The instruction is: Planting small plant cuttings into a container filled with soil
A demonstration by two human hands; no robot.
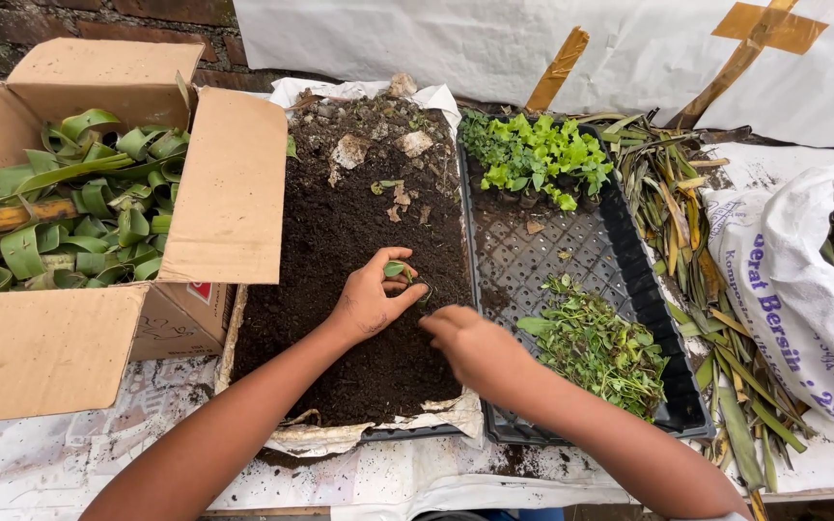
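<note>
A heap of dark soil lies on white sheeting in the middle. My left hand rests on the soil, its fingers closed around a small rolled green leaf cup. My right hand sits just right of it on the soil's edge, fingers curled downward near the cup; what it grips, if anything, is hidden. To the right lies a black plastic seedling tray, with green seedlings at its far end and a pile of uprooted seedlings at its near end.
An open cardboard box of rolled green leaf strips stands at the left. Long leaf trimmings lie right of the tray, beside a white printed sack. White sheeting with brown tape hangs at the back.
</note>
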